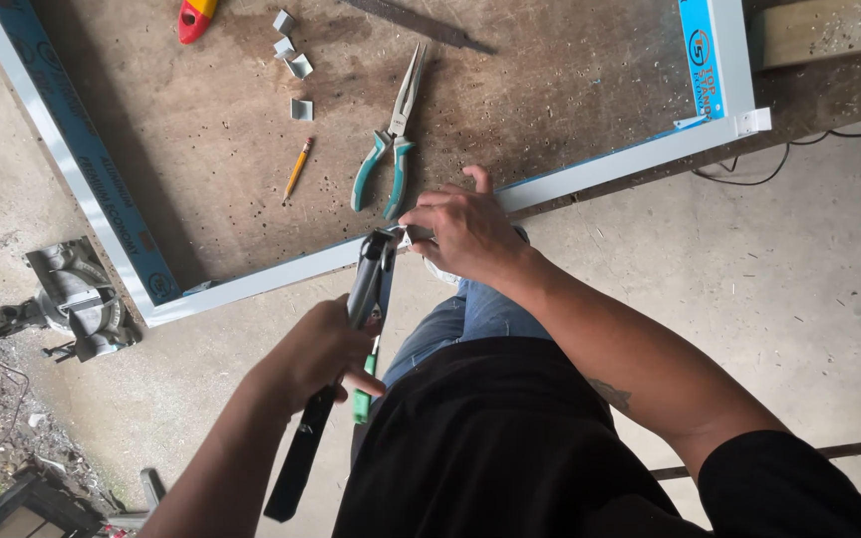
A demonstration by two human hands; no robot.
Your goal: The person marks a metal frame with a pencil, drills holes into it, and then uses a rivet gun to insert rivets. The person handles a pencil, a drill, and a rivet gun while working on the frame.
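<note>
Head camera view, looking down at a person in a black shirt and jeans standing at the near edge of a worn workbench (510, 90). A pale blue-white metal frame (600, 167) lies flat on the bench, its long near rail running just in front of the person. The left hand (316, 354) has its fingers wrapped tight around the handles of a long black tool with a green grip (346, 344), its metal head reaching up to the frame's near rail. The right hand (460, 231) rests on that same rail beside the tool head, fingers curled and pinching a small pale piece (413, 237) against it. Beyond the rail, on the bench inside the frame, lie teal-handled pliers (391, 149), a pencil (298, 167) and several small grey metal clips (293, 62), loose and well apart from the hands. Judging from this, the frame's corners look joined already, while the work at the near rail appears to be in hand and unfinished, with spare clips not yet used
</note>
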